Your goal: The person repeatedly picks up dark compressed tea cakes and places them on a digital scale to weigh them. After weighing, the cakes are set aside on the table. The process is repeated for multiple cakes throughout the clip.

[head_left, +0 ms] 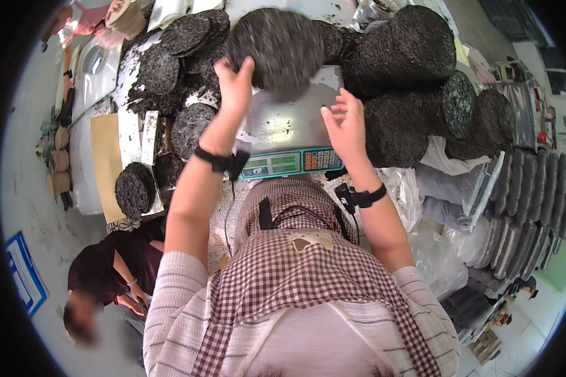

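My left hand (234, 88) grips the near-left edge of a round black disc (277, 50) that looks like dried seaweed; motion blurs it. It is tilted up over the far part of a scale's metal pan (283, 122). My right hand (347, 125) is apart from the disc, over the right edge of the pan, its fingers spread with nothing in them. Towards me, the scale's display and keypad (289, 163) face up. More black discs (188, 34) lie in a loose heap at the left, and a thick stack (399, 50) lies on the right.
Beside the left heap are a brown board (107, 163) and a single small disc (134, 188). Clear plastic bags (437, 257) and piles of packed dark bundles (525, 207) stand at the right. Another person (116, 267) works at the lower left; more people are farther off.
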`<state>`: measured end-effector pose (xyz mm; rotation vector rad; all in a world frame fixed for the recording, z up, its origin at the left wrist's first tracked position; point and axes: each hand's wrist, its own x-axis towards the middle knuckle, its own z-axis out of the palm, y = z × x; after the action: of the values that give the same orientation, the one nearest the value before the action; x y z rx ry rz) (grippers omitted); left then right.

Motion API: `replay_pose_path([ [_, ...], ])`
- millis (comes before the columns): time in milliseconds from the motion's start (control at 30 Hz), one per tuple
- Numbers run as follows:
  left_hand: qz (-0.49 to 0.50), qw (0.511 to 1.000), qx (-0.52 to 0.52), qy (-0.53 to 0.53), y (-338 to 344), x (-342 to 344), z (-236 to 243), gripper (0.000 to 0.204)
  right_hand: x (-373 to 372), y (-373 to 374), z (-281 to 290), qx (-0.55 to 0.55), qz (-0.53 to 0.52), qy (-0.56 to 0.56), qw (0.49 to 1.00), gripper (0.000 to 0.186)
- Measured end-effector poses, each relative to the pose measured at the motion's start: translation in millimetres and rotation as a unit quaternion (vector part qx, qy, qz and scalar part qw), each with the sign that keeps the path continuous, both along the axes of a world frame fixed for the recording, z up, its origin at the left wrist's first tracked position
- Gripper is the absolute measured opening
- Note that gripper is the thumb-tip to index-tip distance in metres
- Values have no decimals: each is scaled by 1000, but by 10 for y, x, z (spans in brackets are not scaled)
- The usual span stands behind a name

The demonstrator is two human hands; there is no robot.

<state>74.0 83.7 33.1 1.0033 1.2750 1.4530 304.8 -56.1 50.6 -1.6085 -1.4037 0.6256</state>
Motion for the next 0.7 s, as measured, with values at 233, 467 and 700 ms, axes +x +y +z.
replay_pose_path([
  [233, -84, 946, -199, 241, 1332, -318, 14, 88, 1042, -940, 697, 17, -82, -123, 989, 47],
  [467, -45, 824, -153, 543, -571, -2267, -1494, 70, 1668, -1809, 508, -93, -162, -82, 979, 51],
  [700, -163, 652, -183, 717, -1051, -2025, -1549, 114, 1737, -1081, 72, -141, 26, -293, 945, 75],
])
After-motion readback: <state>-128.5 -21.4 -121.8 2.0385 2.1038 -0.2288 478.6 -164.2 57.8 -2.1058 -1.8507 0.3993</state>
